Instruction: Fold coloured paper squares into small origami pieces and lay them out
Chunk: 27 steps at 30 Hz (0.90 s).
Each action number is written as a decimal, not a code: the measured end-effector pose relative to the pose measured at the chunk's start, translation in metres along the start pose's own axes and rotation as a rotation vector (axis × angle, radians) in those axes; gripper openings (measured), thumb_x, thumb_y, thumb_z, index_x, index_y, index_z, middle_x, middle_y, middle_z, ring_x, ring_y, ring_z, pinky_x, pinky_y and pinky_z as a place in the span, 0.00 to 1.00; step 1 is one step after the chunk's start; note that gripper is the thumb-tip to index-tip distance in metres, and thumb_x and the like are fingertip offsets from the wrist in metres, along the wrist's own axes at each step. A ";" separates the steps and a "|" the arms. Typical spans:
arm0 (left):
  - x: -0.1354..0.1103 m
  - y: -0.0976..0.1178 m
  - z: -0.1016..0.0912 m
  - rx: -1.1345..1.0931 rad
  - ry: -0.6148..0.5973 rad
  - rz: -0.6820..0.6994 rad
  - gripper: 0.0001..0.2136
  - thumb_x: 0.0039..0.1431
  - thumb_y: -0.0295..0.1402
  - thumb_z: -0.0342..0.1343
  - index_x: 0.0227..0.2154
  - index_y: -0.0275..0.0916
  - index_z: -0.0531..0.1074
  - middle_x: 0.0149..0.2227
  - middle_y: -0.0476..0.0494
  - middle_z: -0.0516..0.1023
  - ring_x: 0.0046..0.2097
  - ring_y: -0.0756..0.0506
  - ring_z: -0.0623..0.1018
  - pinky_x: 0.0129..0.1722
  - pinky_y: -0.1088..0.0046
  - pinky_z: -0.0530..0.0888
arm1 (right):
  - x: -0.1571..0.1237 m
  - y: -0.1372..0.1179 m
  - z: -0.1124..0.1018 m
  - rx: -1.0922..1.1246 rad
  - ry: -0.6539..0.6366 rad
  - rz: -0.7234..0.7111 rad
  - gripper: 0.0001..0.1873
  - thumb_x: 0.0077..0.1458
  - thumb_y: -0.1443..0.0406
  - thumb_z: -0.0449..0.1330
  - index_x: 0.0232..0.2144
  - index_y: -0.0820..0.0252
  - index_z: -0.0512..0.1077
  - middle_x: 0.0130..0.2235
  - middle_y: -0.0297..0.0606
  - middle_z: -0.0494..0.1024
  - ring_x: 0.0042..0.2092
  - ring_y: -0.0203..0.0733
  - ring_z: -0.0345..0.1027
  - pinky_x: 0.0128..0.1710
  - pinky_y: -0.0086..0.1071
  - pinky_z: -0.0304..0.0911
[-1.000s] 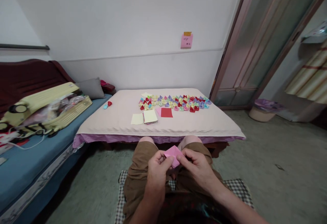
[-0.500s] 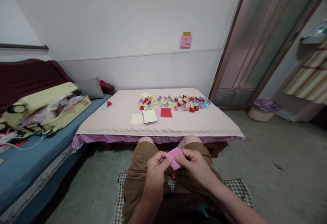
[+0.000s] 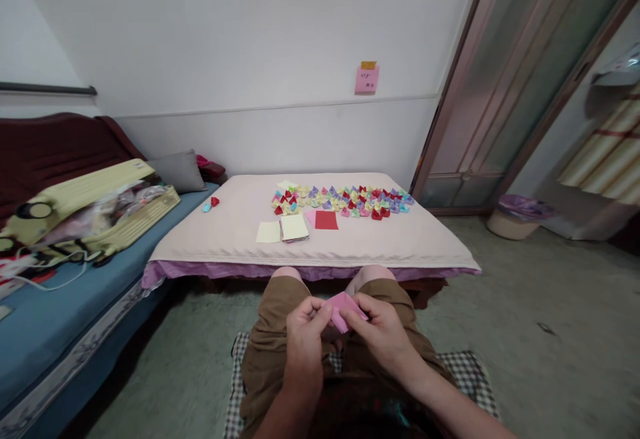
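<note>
Left hand [image 3: 306, 332] and right hand [image 3: 384, 329] pinch pink paper [image 3: 346, 303], just short of the table's [image 3: 395, 245] near edge; its diamond has slanted since a second ago. Beyond the left edge, an open suitcase [image 3: 97, 183] holds plastic-wrapped contents [image 3: 120, 209]; rightward, a bin [image 3: 510, 227] wears a purple liner [image 3: 525, 205].

Muted diffuse light, soft shadows, wide-angle stretching toward edges

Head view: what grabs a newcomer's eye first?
Probably the colorful folded papers spread across the back of the pale cover. Next, the pink paper between left hand and right hand, above the lap. Then the open suitcase at far left.
</note>
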State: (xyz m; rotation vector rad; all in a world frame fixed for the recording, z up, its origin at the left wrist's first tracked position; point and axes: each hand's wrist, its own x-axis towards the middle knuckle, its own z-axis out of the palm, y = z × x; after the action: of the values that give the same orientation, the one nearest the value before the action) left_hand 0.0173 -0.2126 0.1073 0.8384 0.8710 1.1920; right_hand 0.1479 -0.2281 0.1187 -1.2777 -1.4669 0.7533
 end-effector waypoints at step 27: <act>0.003 0.007 0.001 0.081 -0.038 -0.023 0.13 0.47 0.39 0.62 0.19 0.36 0.67 0.16 0.54 0.67 0.18 0.53 0.66 0.19 0.78 0.64 | 0.002 0.004 -0.016 0.282 -0.114 0.191 0.17 0.54 0.58 0.60 0.20 0.62 0.68 0.20 0.29 0.67 0.22 0.32 0.57 0.23 0.27 0.52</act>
State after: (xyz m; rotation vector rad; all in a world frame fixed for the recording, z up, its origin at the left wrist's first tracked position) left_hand 0.0155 -0.2084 0.1140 0.9114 0.9002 1.1228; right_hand 0.1639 -0.2279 0.1204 -1.1824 -1.2840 1.1338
